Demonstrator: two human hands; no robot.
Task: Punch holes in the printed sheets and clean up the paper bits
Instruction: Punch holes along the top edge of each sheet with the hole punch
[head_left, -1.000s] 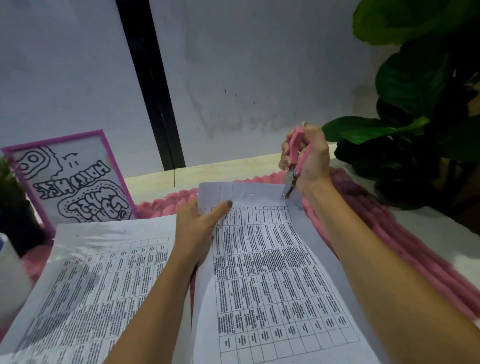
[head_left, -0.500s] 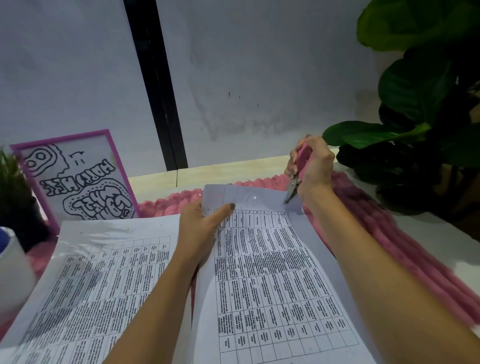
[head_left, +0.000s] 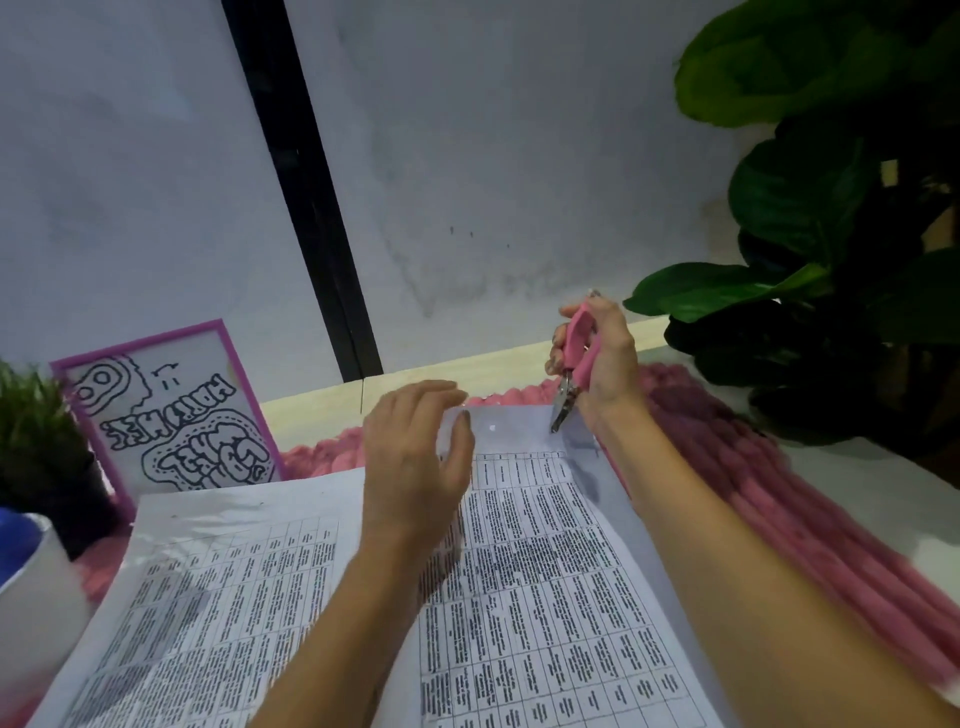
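Right hand (head_left: 602, 358): fingers wrapped round the pink hole punch (head_left: 571, 364), held over the far right corner of the right printed sheet (head_left: 545, 571), metal tip at the sheet's far margin.
Left hand (head_left: 415, 462): fingers loosely spread, blurred, over the far left part of that sheet; contact cannot be told.
Punched hole (head_left: 492, 427): in the far margin, between the hands.
Left printed sheet (head_left: 208, 597): flat, left of the left forearm.
Pink mat (head_left: 779, 519): beneath the sheets.

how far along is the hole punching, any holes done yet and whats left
Done: one small hole shows in the top margin of the right sheet. In hand: the right hand grips the pink punch, its metal tip at the sheet's top right corner; the left hand is open over the sheet. Left: the left sheet shows no holes, and cleanup remains.
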